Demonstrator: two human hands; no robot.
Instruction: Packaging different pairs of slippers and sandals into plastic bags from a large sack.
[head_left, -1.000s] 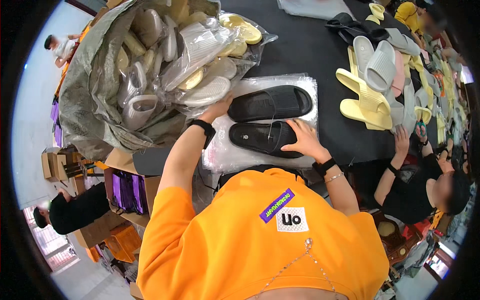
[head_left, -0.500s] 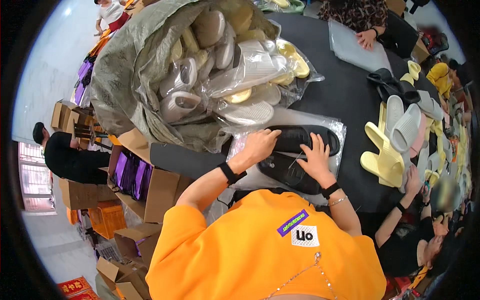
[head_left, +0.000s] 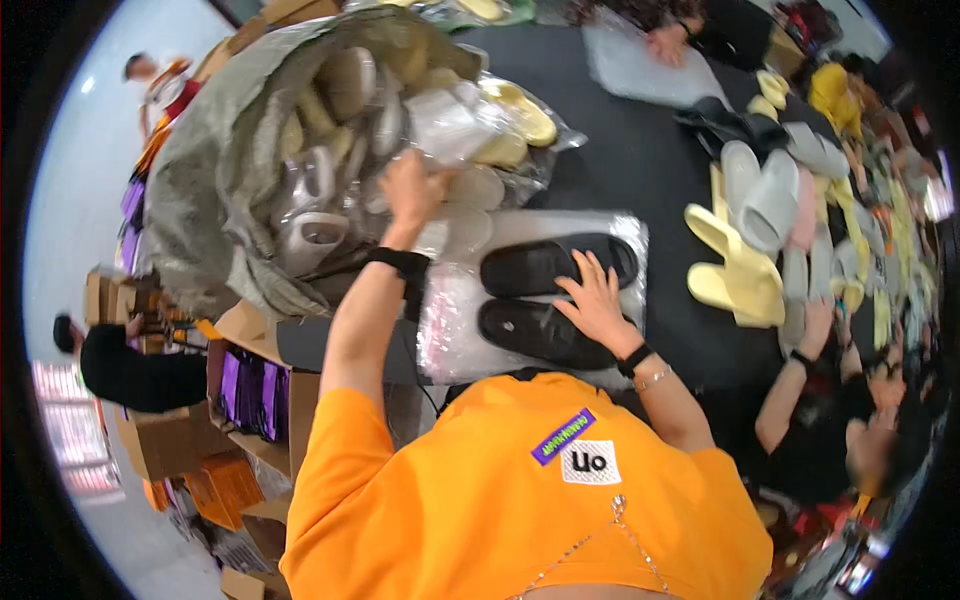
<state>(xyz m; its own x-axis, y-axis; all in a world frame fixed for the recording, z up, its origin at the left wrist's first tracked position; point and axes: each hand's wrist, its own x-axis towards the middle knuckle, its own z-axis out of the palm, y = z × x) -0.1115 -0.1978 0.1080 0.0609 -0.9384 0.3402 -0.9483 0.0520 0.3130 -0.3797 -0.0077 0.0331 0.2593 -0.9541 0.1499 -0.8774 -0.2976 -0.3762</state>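
**Inspector:** Start with materials. What lies under the right hand?

**Assistant:** A pair of black slippers, matte, rounded at the toes, lying side by side on a clear plastic bag that is crinkled and glossy. The bag rests flat on the black table at its near edge. The right hand is open, fingers spread, palm pressing on the slippers where the two meet.

**Inspector:** And the left hand?

**Assistant:** Raised into the mouth of the large grey-green sack, a coarse, woven-looking material, slumped and creased. The fingers are partly curled against a clear-wrapped packet there; whether they grip it, I cannot tell. A black band sits at that wrist.

**Inspector:** Contents of the sack?

**Assistant:** Packed slippers in thin transparent wraps, pale grey, white and cream, with some yellow ones toward the table side. They are heaped loosely and spill over the sack's rim just beside the black pair.

**Inspector:** Anything else on the table?

**Assistant:** A row of loose yellow and grey slippers to the right, smooth and foam-like, well apart from the black pair. Another flat clear bag lies at the far side under another person's hand. Cardboard boxes stand on the floor to the left.
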